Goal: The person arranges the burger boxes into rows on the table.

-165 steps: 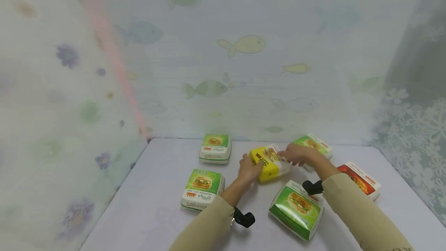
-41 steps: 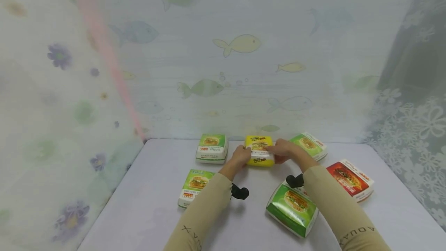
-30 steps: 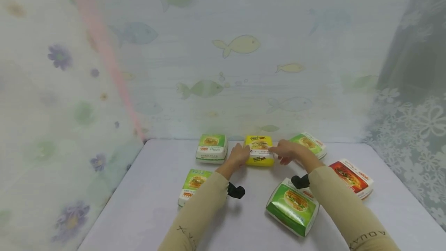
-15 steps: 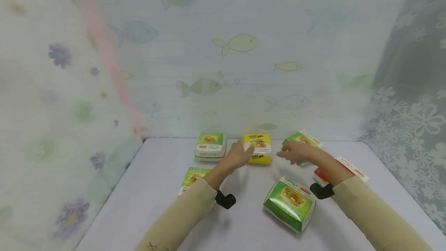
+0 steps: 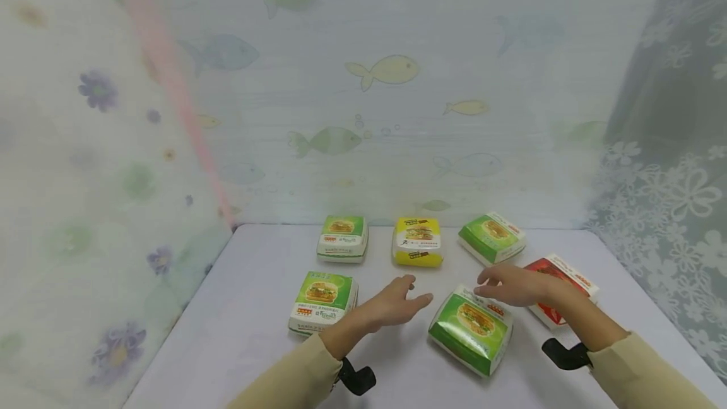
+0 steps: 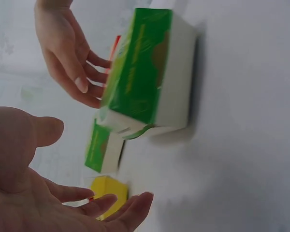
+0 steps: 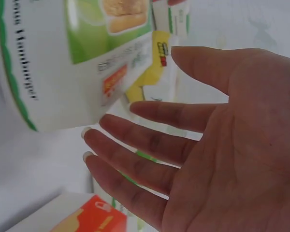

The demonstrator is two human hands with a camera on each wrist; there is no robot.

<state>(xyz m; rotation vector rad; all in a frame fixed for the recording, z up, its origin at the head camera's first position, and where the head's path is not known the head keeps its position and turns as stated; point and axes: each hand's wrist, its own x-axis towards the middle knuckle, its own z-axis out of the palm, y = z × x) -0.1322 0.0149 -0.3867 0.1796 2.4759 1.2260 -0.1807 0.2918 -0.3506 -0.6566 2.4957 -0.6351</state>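
A green-and-white hamburger box sits at an angle on the table between my two hands. My left hand hovers to its left, fingers spread and holding nothing. At the box's far right corner is my right hand, fingers loosely bent and apart. In the right wrist view my right hand shows a bare palm, its fingertips close to the hamburger box; contact is hard to tell. Behind, a yellow hamburger box stands squarely in the back row. The red hamburger box is partly hidden by the right forearm.
Green-and-white boxes stand at the back left, back right and left, the last partly behind the left wrist. A pale cloth covers the table. Patterned curtains rise behind and at both sides.
The yellow box was turned straight and set into the back row, then both hands let go of it. They have drawn back toward the near green box, one on each side.
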